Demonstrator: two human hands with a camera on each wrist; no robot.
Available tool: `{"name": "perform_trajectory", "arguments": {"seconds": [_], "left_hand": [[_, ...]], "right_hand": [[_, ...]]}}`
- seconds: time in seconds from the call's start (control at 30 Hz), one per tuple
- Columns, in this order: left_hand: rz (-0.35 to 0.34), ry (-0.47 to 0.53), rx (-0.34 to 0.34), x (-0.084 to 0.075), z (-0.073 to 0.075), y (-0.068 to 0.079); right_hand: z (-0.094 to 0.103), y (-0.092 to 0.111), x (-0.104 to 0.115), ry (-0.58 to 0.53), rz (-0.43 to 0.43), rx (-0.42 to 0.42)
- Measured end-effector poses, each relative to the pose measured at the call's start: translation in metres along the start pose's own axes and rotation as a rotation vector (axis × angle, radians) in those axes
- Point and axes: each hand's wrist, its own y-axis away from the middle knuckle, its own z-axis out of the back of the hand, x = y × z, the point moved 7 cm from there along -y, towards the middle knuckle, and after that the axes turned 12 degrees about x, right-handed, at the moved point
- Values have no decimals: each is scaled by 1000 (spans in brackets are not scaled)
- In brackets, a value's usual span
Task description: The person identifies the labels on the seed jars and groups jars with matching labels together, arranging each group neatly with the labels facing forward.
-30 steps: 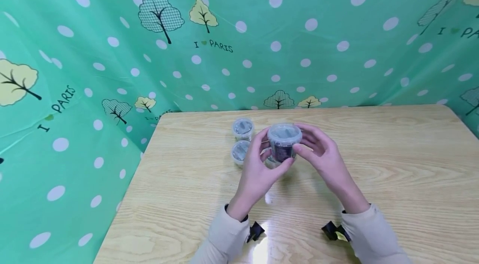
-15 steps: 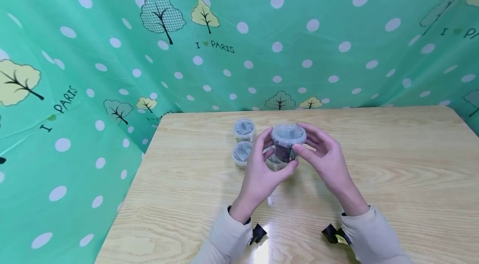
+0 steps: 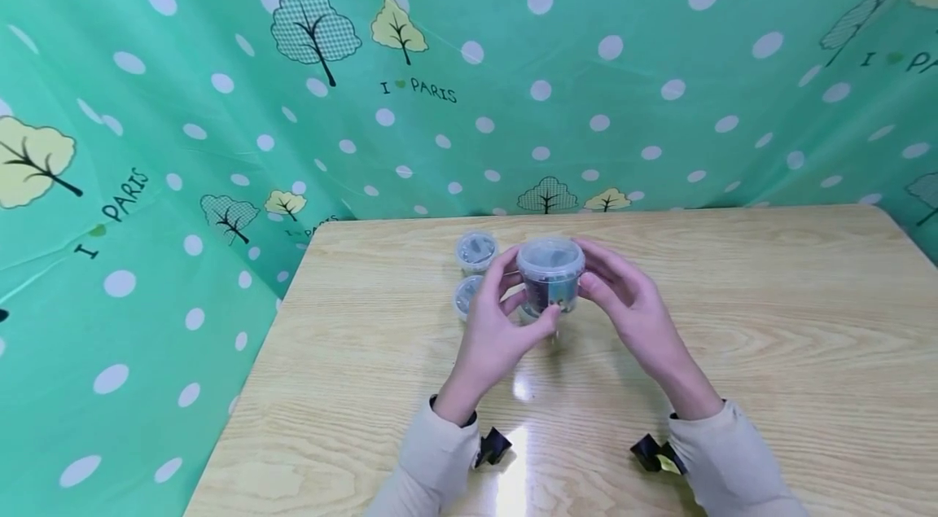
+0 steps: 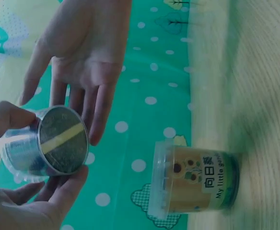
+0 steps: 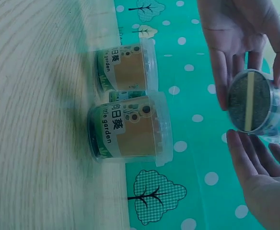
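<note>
A clear plastic plant cup (image 3: 551, 269) with a lid and a dark purple and blue label is held up over the table. My left hand (image 3: 498, 338) grips it, thumb on the near side and fingers round the left. My right hand (image 3: 633, 309) is at its right side, thumb and fingertips right at the wall. In the left wrist view the right fingers (image 4: 98, 108) stretch fairly straight past the cup. Its round grey underside (image 5: 250, 101), crossed by a pale yellow strip, shows in both wrist views.
Two similar lidded cups stand at the back left, a rear cup (image 3: 476, 250) and a nearer cup (image 3: 466, 293). Another cup (image 4: 195, 177), labelled "My little garden", stands on the wood-grain table (image 3: 769, 338). A green dotted cloth (image 3: 586, 94) hangs behind.
The cup has turned between the hands, bringing a blue part of its label to the front. It and the left hand have shifted slightly left; the right hand has barely moved.
</note>
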Motion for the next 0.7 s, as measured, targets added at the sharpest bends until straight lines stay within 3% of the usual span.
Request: {"name": "perform_trajectory", "arguments": {"seconds": [0.17,0.4,0.7], "left_hand": [[-19,-1,41,-2,0,0],[-24,-8,76,-1,-1,1],[-18,-64,17,0,1,0]], "right_hand": [[-1,0,1,-24,17,17],[2,1,2,-3,34,-45],[3,2,1,23,41,-91]]}}
